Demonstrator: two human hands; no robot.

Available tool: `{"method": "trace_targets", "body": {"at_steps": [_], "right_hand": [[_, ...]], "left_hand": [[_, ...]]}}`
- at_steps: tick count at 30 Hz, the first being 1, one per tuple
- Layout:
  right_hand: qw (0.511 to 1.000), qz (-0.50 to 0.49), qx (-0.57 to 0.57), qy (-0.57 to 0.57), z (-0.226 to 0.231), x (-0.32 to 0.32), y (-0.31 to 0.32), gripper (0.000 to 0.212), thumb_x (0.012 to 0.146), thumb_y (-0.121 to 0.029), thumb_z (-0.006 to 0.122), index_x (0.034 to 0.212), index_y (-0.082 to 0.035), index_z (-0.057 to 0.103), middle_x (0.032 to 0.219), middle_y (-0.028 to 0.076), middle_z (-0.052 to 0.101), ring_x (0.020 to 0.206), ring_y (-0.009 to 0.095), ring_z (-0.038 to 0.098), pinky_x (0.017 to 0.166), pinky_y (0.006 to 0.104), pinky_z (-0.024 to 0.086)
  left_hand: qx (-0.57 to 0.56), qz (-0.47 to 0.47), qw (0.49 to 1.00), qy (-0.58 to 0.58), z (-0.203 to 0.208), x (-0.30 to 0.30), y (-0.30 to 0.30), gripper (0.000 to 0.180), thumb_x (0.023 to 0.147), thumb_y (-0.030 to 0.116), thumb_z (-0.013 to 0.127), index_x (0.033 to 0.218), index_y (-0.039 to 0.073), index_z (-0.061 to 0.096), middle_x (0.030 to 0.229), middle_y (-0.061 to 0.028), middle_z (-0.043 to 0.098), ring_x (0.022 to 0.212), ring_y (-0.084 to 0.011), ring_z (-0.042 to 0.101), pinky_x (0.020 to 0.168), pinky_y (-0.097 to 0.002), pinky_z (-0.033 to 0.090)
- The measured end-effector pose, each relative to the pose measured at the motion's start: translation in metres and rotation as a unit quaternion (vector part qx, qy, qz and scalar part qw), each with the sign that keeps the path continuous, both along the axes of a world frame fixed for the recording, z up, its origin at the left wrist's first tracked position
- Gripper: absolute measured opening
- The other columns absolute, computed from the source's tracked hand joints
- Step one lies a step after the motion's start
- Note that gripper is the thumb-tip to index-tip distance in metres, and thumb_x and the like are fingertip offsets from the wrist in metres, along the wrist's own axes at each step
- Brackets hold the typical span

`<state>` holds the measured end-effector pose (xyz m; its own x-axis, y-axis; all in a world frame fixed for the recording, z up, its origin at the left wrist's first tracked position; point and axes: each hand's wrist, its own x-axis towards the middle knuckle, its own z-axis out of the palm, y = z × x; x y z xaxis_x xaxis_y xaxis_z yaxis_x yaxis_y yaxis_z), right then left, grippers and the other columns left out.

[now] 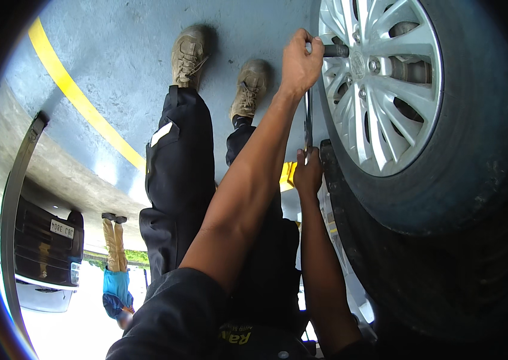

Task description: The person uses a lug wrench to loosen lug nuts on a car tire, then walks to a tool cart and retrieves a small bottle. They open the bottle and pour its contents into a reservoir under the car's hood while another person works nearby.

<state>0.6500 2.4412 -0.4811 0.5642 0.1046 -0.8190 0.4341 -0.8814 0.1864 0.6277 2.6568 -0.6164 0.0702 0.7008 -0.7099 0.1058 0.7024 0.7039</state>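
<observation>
Beside the wheel point(398, 89), the wrench point(308, 120) lies lengthwise along the outer face, the left hand point(299, 65) closed around its head, nearer the wheelward dark socket point(336, 51), the right hand point(308, 173) clamped toward its other end.

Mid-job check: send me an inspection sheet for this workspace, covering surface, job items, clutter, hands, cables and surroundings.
Surface: blue-grey floor, yellow line.
Job items: silver wheel inside black tyre; wrench, its dark socket meeting the wheel near the hub, seating unclear.
Clutter: yellow object, partly hidden.
Hands: left hand grips the wrench's socket end; right hand grips its handle.
Cables: nothing seen.
Surroundings: dark vehicle and person in blue top.
</observation>
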Motion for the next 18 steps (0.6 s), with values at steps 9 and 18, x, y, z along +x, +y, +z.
{"method": "trace_targets", "body": {"at_steps": [9,18], "right_hand": [[0.972,0.225,0.057,-0.047,0.039,-0.004,0.007,0.029,0.108,-0.028,0.063,0.119,-0.001,0.063,0.112,0.025,0.073,0.106,0.045,0.069,0.090,0.0554,0.053],[0.950,0.243,0.192,-0.029,0.107,-0.002,0.043,0.035,0.108,-0.032,0.062,0.103,0.003,0.063,0.084,0.028,0.074,0.082,0.048,0.076,0.069,0.0545,0.060]], "left_hand": [[-0.054,-0.007,0.997,-0.061,-0.007,0.006,0.004,0.037,0.109,0.032,0.061,0.113,-0.004,0.053,0.078,-0.0145,0.063,0.069,-0.0220,0.060,0.070,-0.0404,0.051],[-0.158,-0.212,0.963,-0.055,-0.021,-0.013,0.037,0.058,0.110,0.047,0.052,0.120,-0.008,0.065,0.083,-0.0123,0.075,0.076,-0.0189,0.073,0.070,-0.0361,0.059]]}}
